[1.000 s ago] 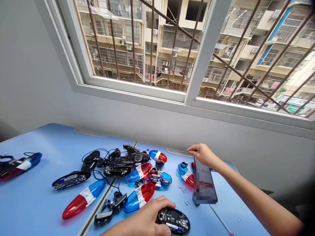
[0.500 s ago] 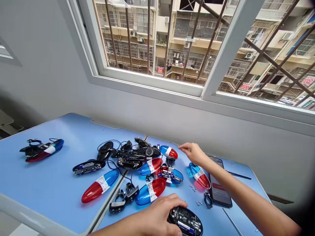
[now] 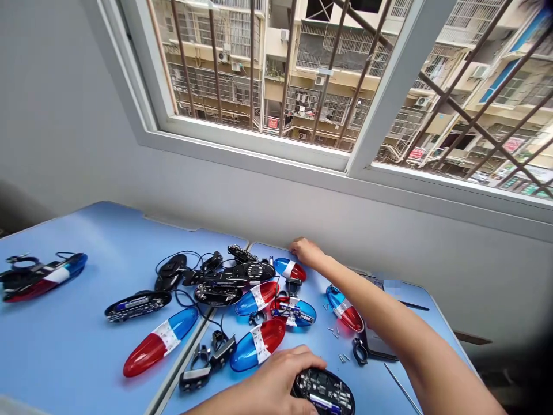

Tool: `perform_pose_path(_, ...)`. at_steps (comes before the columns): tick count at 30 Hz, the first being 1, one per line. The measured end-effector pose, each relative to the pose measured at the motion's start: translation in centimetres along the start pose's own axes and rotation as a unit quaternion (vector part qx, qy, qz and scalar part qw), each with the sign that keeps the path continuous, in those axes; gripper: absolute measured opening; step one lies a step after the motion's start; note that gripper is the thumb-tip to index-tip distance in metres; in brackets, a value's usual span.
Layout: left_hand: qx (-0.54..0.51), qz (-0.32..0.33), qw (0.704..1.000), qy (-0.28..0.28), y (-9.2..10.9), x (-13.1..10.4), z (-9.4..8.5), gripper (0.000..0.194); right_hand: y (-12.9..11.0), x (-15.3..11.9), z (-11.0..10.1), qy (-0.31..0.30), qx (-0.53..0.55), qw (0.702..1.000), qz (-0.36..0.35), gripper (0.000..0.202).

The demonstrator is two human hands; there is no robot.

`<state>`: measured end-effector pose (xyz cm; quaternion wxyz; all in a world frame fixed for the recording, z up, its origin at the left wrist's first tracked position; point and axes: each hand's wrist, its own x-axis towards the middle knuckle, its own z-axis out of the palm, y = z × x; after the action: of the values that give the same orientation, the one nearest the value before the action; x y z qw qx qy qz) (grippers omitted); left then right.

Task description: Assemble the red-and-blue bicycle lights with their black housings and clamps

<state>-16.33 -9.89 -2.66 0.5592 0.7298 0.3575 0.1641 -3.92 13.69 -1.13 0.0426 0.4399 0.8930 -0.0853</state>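
Observation:
My left hand [image 3: 287, 383] is closed around the end of a black oval light base [image 3: 326, 392], its circuit board and a blue-and-white battery facing up. Stretched to the back edge of the table, my right hand [image 3: 306, 252] has its fingers curled together; what they hold, if anything, is hidden. Just below that hand lies a small red-and-blue lens cover [image 3: 290, 269]. Between my hands are a larger lens cover [image 3: 258, 344], another lens cover [image 3: 258, 297] and a lens with batteries inside [image 3: 294, 312].
Black housings with cables [image 3: 233, 274] crowd the back middle. Another lens cover [image 3: 161, 341] rests left of the table seam, and an assembled light [image 3: 45, 276] lies far left. Small screws [image 3: 343, 358], a black clamp ring [image 3: 359, 351], a screwdriver [image 3: 401, 387] and a phone [image 3: 380, 344] are right.
My right hand has moved left along the back edge, toward the small lens cover, and its fingers now bend down. My left hand keeps hold of the light base. The view has shifted slightly.

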Motion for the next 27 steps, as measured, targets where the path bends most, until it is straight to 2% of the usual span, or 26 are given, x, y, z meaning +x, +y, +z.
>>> perform_pose_path(3,-0.002,-0.01,1.0,0.006,0.3,-0.1,0.2,0.062,0.0,-1.6,-0.9,-0.012,-0.027,0.999,0.023,0.031)
perform_pose_path(7,0.008,-0.015,1.0,0.005,0.7,-0.5,0.4,0.061,-0.5,-7.0,-1.7,-0.049,-0.056,0.997,0.028,0.03)
perform_pose_path(9,0.022,-0.013,1.0,0.01,0.8,-0.6,0.5,0.06,-1.3,-10.0,-1.5,-0.062,-0.065,0.996,0.009,0.026)
perform_pose_path(11,0.035,0.0,0.999,0.018,0.6,-0.6,0.7,0.06,-2.2,-12.4,-1.1,-0.056,-0.073,0.996,-0.012,0.012)
perform_pose_path(14,0.048,0.035,0.998,0.026,0.2,-0.4,0.8,0.059,-3.0,-14.1,-0.3,-0.034,-0.076,0.996,-0.03,0.013)
perform_pose_path(18,0.052,0.051,0.997,0.033,-0.3,-0.1,0.7,0.059,-3.1,-13.8,-0.3,0.008,-0.055,0.998,-0.026,0.017)
perform_pose_path(22,0.048,0.063,0.996,0.036,-0.6,0.2,0.8,0.062,-3.2,-11.3,-1.5,0.054,-0.022,0.998,0.013,0.024)
perform_pose_path(27,0.055,0.072,0.995,0.033,-1.2,0.2,0.8,0.064,-4.1,-7.9,-2.3,0.046,0.01,0.998,0.035,0.023)
